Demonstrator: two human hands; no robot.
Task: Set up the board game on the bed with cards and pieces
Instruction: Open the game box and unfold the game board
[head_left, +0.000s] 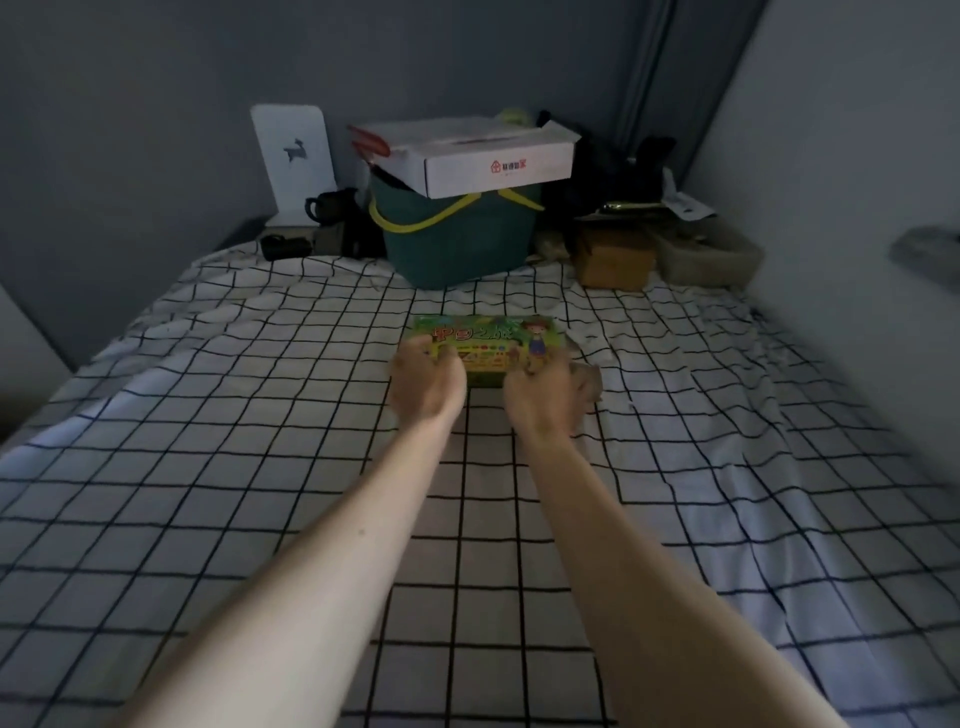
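My left hand (427, 383) gripped the left end of the one green game box (485, 349) on the checked bed (260, 467); my right hand (545, 400) gripped its right end. Beyond the box stood one green basket (457, 239) bearing one white carton (498, 156).

Glossy game box (483, 345) (cloth bedsheet (260, 467))

Both hands, left (427, 383) and right (545, 399), gripping game box (483, 345) on checked bed (260, 415).
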